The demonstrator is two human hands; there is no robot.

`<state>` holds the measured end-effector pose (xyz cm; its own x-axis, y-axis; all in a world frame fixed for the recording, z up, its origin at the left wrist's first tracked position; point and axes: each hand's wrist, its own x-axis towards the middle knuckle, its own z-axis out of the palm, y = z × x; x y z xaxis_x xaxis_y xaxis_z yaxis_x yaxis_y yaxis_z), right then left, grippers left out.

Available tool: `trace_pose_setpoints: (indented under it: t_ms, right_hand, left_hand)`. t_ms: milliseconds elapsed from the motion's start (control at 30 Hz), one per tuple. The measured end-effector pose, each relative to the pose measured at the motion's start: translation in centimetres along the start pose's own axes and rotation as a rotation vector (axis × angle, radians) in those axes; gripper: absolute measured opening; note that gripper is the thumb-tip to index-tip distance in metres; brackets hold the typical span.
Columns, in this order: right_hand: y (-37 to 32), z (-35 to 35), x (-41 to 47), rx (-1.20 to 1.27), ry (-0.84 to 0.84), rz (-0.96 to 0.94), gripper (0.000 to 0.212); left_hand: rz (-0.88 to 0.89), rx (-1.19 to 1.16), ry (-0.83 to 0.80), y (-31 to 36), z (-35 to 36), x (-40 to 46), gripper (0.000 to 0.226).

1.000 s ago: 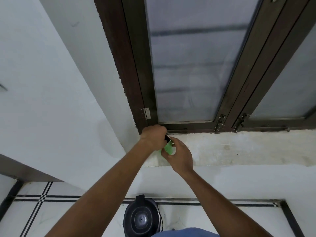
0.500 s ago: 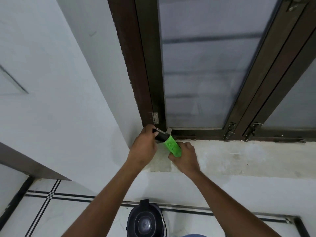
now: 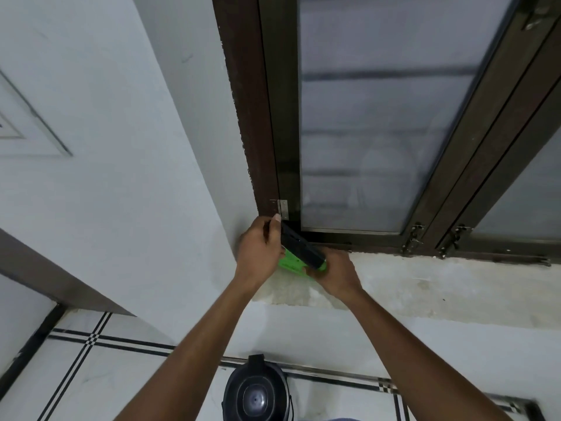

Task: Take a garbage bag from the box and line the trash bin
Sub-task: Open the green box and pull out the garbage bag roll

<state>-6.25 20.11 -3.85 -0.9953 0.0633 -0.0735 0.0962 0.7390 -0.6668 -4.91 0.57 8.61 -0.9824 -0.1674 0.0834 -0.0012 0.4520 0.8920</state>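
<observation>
A small green box (image 3: 290,262) is held over the left end of the window sill. My right hand (image 3: 335,273) grips its lower right end. My left hand (image 3: 260,249) pinches a black garbage bag roll (image 3: 299,249) that sticks out of the box toward the upper left. The black trash bin (image 3: 256,391) stands on the tiled floor below my arms, seen from above, with nothing visible lining it.
The rough white sill (image 3: 425,287) runs to the right under a dark brown window frame (image 3: 252,123) with frosted panes. A white wall (image 3: 121,177) closes in on the left. White floor tiles (image 3: 100,378) with black lines surround the bin.
Both hands lifted the green box off the sill corner. The left hand has drawn the black roll further out of the box, up and to the left.
</observation>
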Motion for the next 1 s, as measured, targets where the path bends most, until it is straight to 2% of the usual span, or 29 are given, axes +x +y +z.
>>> trace_pose_setpoints:
  t_ms: [67, 133, 200, 267, 333, 400, 533, 600, 767, 867, 1000]
  right_hand:
    - [-0.1, -0.7, -0.8, 0.147, -0.011, 0.035, 0.042]
    - [-0.8, -2.1, -1.9, 0.406, 0.032, 0.163, 0.029]
    - [-2.0, -4.0, -3.2, 0.674, 0.026, 0.25, 0.041]
    - [-3.3, -5.9, -4.8, 0.818, -0.084, 0.228, 0.046]
    - [-4.1, -6.8, -6.1, 0.812, -0.182, 0.183, 0.035]
    - [-4.5, -6.5, -7.0, 0.765, -0.153, 0.129, 0.023]
    - [-4.7, -4.8, -7.8, 0.614, 0.082, 0.086, 0.043]
    - [-5.0, -4.5, -8.1, 0.563, 0.093, 0.086, 0.05]
    - [-6.0, -5.3, -8.4, 0.783, 0.05, 0.123, 0.045]
    - [-5.9, -5.7, -8.1, 0.793, 0.035, 0.151, 0.036]
    - [-6.4, -6.0, -8.0, 0.828, -0.006, 0.152, 0.035]
  left_hand:
    - [-0.065, -0.012, -0.031, -0.2, 0.5, 0.0, 0.038]
    - [-0.117, -0.041, -0.072, -0.5, 1.0, 0.1, 0.04]
    - [-0.146, -0.027, -0.099, -0.8, 1.4, 0.1, 0.043]
    - [-0.153, -0.008, -0.127, -1.0, 1.8, 0.1, 0.046]
    - [-0.171, -0.049, -0.16, -1.1, 2.3, 0.1, 0.047]
    - [-0.205, -0.145, -0.173, -0.9, 2.9, 0.2, 0.048]
    - [-0.294, -0.336, -0.257, -0.5, 3.8, -0.6, 0.059]
    - [-0.293, -0.362, -0.312, -0.7, 4.0, -1.0, 0.057]
    - [-0.317, -0.579, -0.392, -1.0, 3.0, -0.7, 0.034]
    - [-0.291, -0.558, -0.455, -1.3, 2.1, -0.4, 0.031]
    - [-0.277, -0.485, -0.496, -1.6, 1.3, 0.3, 0.029]
